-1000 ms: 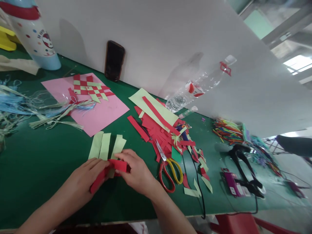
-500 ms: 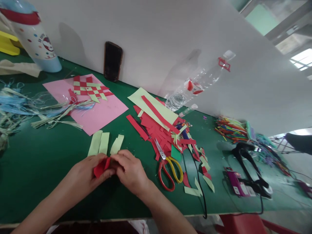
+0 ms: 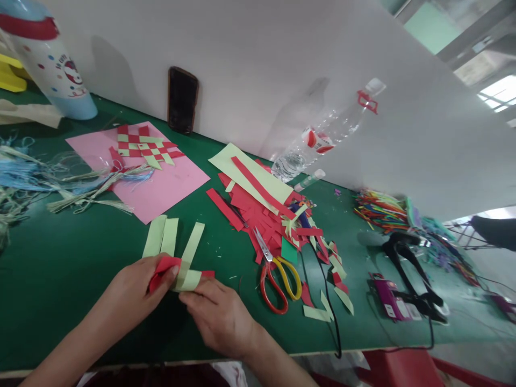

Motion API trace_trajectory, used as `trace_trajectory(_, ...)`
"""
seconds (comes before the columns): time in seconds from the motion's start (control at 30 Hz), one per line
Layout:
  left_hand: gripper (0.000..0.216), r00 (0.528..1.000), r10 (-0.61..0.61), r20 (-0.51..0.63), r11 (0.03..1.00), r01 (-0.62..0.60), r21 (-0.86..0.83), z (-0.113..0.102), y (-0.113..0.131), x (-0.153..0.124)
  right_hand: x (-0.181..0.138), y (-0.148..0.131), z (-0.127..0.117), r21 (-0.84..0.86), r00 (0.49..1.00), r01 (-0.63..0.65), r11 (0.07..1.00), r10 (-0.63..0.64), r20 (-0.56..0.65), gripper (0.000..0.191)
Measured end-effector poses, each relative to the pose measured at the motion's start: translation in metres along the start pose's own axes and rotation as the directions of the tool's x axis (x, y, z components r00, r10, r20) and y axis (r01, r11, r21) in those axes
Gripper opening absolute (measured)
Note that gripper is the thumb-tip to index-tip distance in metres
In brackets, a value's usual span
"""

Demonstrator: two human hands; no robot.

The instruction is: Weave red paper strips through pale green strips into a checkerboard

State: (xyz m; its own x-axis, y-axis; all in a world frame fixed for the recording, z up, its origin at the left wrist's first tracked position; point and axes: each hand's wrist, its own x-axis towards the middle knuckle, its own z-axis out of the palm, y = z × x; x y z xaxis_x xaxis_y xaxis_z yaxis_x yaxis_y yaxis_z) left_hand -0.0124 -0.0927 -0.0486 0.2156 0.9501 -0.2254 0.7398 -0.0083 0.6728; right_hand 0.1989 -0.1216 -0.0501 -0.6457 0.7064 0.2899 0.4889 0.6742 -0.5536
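Note:
My left hand [image 3: 139, 287] pinches a folded red paper strip [image 3: 164, 267] between thumb and fingers. Pale green paper strips [image 3: 155, 236] rise from behind that hand, and one more green strip [image 3: 193, 243] sticks up to the right. A short green band [image 3: 188, 280] crosses between both hands, with a red end showing at its right. The fingers of my right hand [image 3: 221, 312] are closed on the right end of these paper strips. How the strips interlace under my fingers is partly hidden.
Red-and-yellow-handled scissors [image 3: 278, 277] lie right of my hands, beside a pile of red paper scraps [image 3: 258, 215]. Woven paper pieces [image 3: 147, 146] rest on pink paper [image 3: 173, 188]. A phone [image 3: 183, 100] and a plastic bottle [image 3: 306, 148] stand by the wall. A black cable [image 3: 332, 301] runs to the table edge.
My right hand has moved down and right, uncovering the green band and red end. The upright green strip now shows at greater length. My left hand still grips the red strip.

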Motion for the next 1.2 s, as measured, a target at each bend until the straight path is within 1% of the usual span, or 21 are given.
trace_trajectory(0.1, 0.043, 1.0, 0.001, -0.027, 1.0, -0.001, 0.011, 0.001, 0.0, 0.001, -0.002, 0.002, 0.001, -0.028, 0.996, 0.081, 0.996, -0.08, 0.038, 0.026)
trace_trajectory(0.27, 0.047, 0.998, 0.024, -0.056, 1.0, -0.024, 0.009, 0.004, -0.001, 0.002, -0.002, 0.005, 0.002, -0.076, 0.979, 0.182, 0.98, -0.174, 0.103, 0.023)
trace_trajectory(0.37, 0.05, 0.999, 0.046, -0.027, 0.999, -0.046, -0.003, 0.006, -0.005, 0.001, -0.002, 0.004, 0.001, -0.112, 0.976, 0.197, 0.974, -0.184, 0.119, 0.02)
trace_trajectory(0.47, 0.053, 0.999, 0.035, 0.0, 0.999, -0.035, -0.023, 0.007, -0.009, 0.0, -0.001, 0.004, -0.002, -0.153, 0.979, 0.184, 0.971, -0.167, 0.115, 0.024)
trace_trajectory(0.53, 0.053, 0.999, 0.039, -0.013, 0.998, -0.04, -0.042, 0.007, -0.011, -0.001, 0.001, 0.005, -0.005, -0.165, 0.984, 0.164, 0.973, -0.15, 0.092, 0.026)
trace_trajectory(0.63, 0.047, 0.996, 0.091, -0.009, 0.995, -0.091, -0.05, 0.007, -0.014, -0.003, 0.007, 0.011, -0.008, -0.136, 0.992, 0.116, 0.984, -0.109, 0.063, 0.028)
trace_trajectory(0.73, 0.042, 0.991, 0.132, -0.029, 0.99, -0.133, -0.039, 0.01, -0.017, -0.006, 0.017, 0.021, -0.009, -0.089, 0.998, 0.029, 0.996, -0.025, 0.049, 0.031)
trace_trajectory(0.8, 0.05, 0.991, 0.119, -0.056, 0.991, -0.122, -0.056, 0.013, -0.02, -0.007, 0.024, 0.027, -0.01, -0.06, 0.998, -0.023, 0.998, 0.026, 0.055, 0.035)
trace_trajectory(0.87, 0.058, 0.993, 0.098, -0.072, 0.992, -0.103, -0.075, 0.017, -0.022, -0.008, 0.03, 0.032, -0.01, -0.039, 0.997, -0.032, 0.999, 0.035, 0.076, 0.037)
trace_trajectory(0.9, 0.056, 0.993, 0.1, -0.07, 0.992, -0.105, -0.072, 0.018, -0.023, -0.008, 0.033, 0.035, -0.01, -0.029, 0.996, -0.028, 0.999, 0.03, 0.084, 0.038)
trace_trajectory(1.0, 0.036, 0.987, 0.156, -0.032, 0.988, -0.156, -0.004, 0.02, -0.025, -0.008, 0.039, 0.04, -0.012, 0.006, 0.996, -0.039, 0.999, 0.039, 0.087, 0.039)
trace_trajectory(1.07, 0.033, 0.982, 0.187, -0.002, 0.981, -0.187, 0.05, 0.02, -0.027, -0.007, 0.041, 0.044, -0.014, 0.047, 0.993, -0.071, 0.996, 0.066, 0.095, 0.041)
trace_trajectory(1.13, 0.035, 0.976, 0.216, 0.019, 0.972, -0.217, 0.088, 0.02, -0.027, -0.006, 0.042, 0.047, -0.016, 0.1, 0.987, -0.136, 0.986, 0.126, 0.097, 0.042)
trace_trajectory(1.2, 0.034, 0.968, 0.251, 0.032, 0.961, -0.253, 0.114, 0.02, -0.027, -0.006, 0.044, 0.049, -0.017, 0.182, 0.971, -0.237, 0.954, 0.225, 0.083, 0.042)
